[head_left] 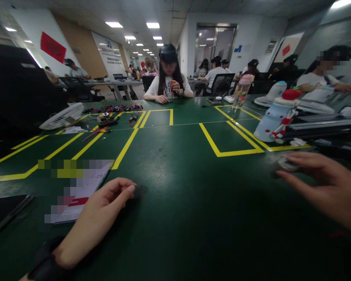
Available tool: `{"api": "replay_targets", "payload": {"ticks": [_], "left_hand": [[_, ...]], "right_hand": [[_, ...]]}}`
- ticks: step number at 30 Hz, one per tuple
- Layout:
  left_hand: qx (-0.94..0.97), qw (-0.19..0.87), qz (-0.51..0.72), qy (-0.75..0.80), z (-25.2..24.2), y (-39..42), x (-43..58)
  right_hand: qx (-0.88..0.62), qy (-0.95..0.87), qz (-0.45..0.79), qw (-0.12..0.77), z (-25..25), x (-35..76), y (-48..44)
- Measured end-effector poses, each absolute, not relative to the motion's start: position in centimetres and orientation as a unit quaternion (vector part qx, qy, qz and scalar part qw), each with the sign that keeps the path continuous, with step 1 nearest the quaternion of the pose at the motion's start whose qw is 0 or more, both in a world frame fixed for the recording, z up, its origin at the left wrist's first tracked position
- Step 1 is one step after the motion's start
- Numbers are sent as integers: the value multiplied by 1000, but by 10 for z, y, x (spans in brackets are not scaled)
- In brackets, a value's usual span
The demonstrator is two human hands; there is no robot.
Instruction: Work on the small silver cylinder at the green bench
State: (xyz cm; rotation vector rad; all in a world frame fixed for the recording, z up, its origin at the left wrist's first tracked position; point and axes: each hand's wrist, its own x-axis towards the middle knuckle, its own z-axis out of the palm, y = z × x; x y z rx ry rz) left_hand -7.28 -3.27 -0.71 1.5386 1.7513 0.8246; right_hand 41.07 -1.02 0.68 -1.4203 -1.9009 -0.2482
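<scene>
My left hand (109, 203) rests on the green table (187, 203) with its fingers curled. Its thumb and forefinger pinch at a small dark object (139, 191) lying on the surface. My right hand (324, 187) reaches in from the right, fingers curved around a small round grey-white object (283, 164) on the table; it is blurred. A dark band sits on my left wrist (46, 261).
A booklet (78, 191) and a dark phone (6, 212) lie at the left. Yellow tape lines (222, 150) mark boxes on the table. A white bottle with a red cap (276, 115), a fan (62, 116), cables (117, 107) and seated people surround the table.
</scene>
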Motion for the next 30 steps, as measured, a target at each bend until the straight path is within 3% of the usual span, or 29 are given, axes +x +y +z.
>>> {"api": "replay_targets", "payload": {"ticks": [3,7,17,23,30], "left_hand": [[594,317,303,674,-8,-33,-74],[603,305,298,674,-10,-34,-77],[694,296,265,600,15,-28,-29],[809,284,283,429,42,-9,36],[777,267,330,466,42,-1,31]], "right_hand": [[-389,-837,51,381,9,325,-15],[-301,-858,183,373,3,254,-8],[-382,-790,341,338,-14,242,0],[-371,-779,381,331,-12,239,3],[-385,-795,334,331,-11,241,2]]}}
